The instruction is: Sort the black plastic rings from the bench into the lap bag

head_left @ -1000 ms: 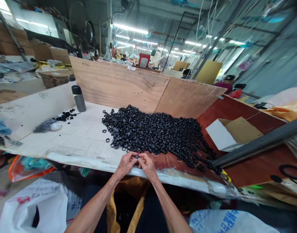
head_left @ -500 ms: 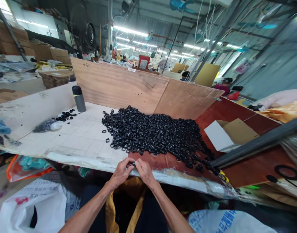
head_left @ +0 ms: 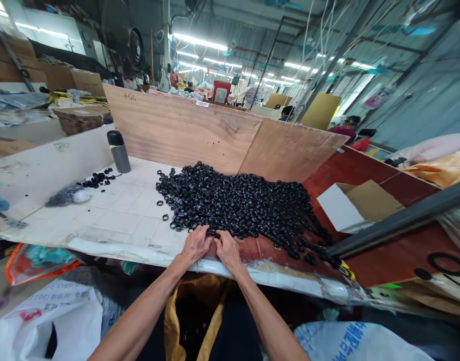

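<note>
A wide heap of small black rings (head_left: 245, 203) lies on the table (head_left: 120, 220). Both hands are at the heap's near edge, side by side. My left hand (head_left: 196, 244) has its fingers bent over the nearest rings; what its fingertips hold, if anything, is hidden. Just to its right, my right hand (head_left: 228, 249) is curled with its fingertips at the rings too, and whether a ring is between them cannot be made out. Below the table edge, between the forearms, a yellow bag (head_left: 172, 321) hangs open with a dark inside.
A grey bottle (head_left: 119, 153) stands at the back left, near loose black pieces (head_left: 98, 179) and a plastic bag (head_left: 66, 195). An open carton (head_left: 346, 205) sits at the right beside a slanting metal bar (head_left: 403, 218). Wooden boards (head_left: 177, 123) wall the back.
Both hands have moved forward from the table's front edge to the heap. The small dark piece that was between their fingertips no longer shows.
</note>
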Available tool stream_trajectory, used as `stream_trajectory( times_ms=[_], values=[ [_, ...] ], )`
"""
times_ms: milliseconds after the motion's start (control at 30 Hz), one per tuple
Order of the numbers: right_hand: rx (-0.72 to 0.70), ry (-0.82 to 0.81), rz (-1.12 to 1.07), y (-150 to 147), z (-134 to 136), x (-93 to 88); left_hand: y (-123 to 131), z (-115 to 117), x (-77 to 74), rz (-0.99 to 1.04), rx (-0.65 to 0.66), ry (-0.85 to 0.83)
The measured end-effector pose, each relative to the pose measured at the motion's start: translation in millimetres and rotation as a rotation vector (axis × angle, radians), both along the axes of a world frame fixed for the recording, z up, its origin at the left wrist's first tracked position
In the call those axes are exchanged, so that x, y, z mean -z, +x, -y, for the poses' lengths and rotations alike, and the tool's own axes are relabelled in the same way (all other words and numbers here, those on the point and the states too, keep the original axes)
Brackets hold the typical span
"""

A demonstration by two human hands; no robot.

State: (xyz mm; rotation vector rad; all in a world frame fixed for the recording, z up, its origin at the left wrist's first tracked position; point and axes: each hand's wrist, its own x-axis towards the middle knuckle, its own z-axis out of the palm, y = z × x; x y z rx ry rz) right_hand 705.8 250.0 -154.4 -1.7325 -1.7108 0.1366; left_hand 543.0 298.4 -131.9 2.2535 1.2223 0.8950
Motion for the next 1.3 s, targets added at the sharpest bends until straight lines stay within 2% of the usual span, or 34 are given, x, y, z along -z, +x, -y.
stream_trajectory(
  times_ms=[100, 233, 367, 533, 667, 800, 1033, 1300],
  values=[
    [0.011, -0.001, -0.008, 0, -1, 7.2, 11, -5, 9.7, -0.064, -0.048, -0.005],
    [0.012, 0.010, -0.026, 1, 2, 5.5, 8, 4, 18.1, -0.068, -0.044, 0.010],
    [-0.033, 0.047, -0.079, 2, 4, 0.5, 3, 9, 23.1, 0.052, 0.015, 0.042],
    [-0.106, 0.025, -0.425, 9, 6, 0.9, 2, 6, 26.1, 0.343, 0.038, -0.126],
    [-0.159, -0.051, -0.715, 13, 7, -2.8, 2, 8, 19.9, 0.382, 0.153, -0.157],
    [-0.178, -0.103, -0.941, 13, 10, -10.1, 2, 8, 13.7, 0.427, 0.202, -0.242],
    [-0.167, -0.085, -0.900, 14, 10, -9.8, 3, 5, 12.9, 0.416, 0.246, -0.290],
    [-0.151, -0.003, -0.845, 14, 8, -9.6, 5, 6, 14.0, 0.526, 0.208, -0.356]
  ],
)
